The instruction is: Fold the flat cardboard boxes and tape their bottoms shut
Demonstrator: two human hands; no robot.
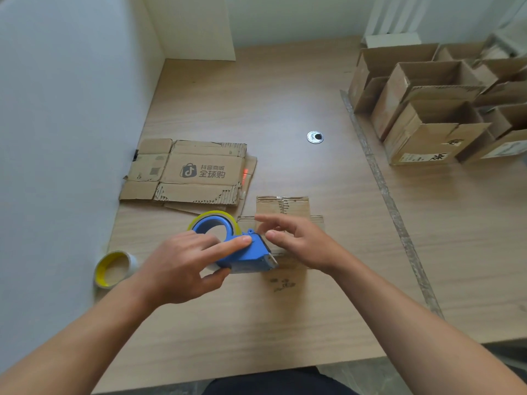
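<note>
Carton [199, 171] with "抖音商城 全球购" logo

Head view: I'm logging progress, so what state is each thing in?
Tape dispenser, gripped by the left hand, over the box.
Right hand, open above the box.
Printed cardboard, flat, unfolded.
Spare tape roll, lying untouched.
Boxes at right, folded up, tops open.
</note>
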